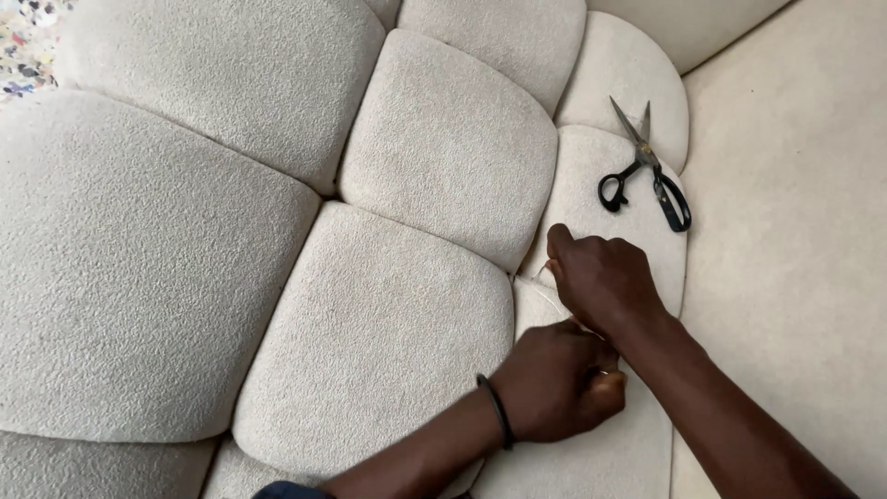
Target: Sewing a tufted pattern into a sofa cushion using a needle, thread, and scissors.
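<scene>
A cream, nubby upholstered piece made of several puffy cushion sections (425,157) fills the view. My right hand (601,282) is closed on a thin pale thread (552,298) at the seam between two sections. My left hand (559,383), with a dark band on its wrist, is fisted just below it and presses on the fabric, its fingers curled under. Whether it also pinches the thread is hidden. Black-handled scissors (647,171) lie slightly open on a cushion section, up and to the right of both hands.
Smooth cream fabric (795,231) stretches along the right side. A patch of speckled, multicoloured floor (28,42) shows in the top left corner.
</scene>
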